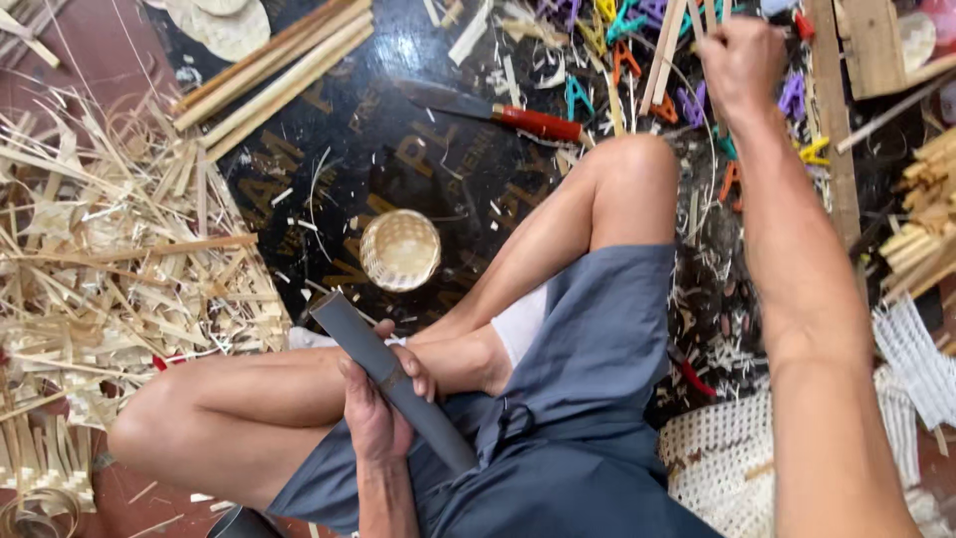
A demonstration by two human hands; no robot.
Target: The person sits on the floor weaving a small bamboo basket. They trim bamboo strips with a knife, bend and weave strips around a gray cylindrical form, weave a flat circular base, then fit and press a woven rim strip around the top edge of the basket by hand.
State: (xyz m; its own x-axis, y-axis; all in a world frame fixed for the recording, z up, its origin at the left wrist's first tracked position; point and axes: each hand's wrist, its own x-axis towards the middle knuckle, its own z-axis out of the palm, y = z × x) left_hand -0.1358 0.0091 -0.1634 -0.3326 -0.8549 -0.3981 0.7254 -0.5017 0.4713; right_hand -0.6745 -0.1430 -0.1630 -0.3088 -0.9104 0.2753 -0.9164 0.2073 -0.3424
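I see a long grey tube [393, 384] lying slanted across the lap at lower centre of the frame, over the grey shorts [588, 399]. My left hand [376, 403] wraps around its middle, fingers curled over the top and pressed onto it. My right hand [740, 58] is stretched out to the upper right, closed in a fist on thin pale bamboo strips [665, 50] that stand up past the top edge. Around that fist lie small coloured plastic clips [687, 100]. A small round woven basket [399, 249] sits on the dark mat [329, 149] at centre, a red-handled knife [498, 112] above it, and a heap of bamboo slivers [110, 249] fills the left.
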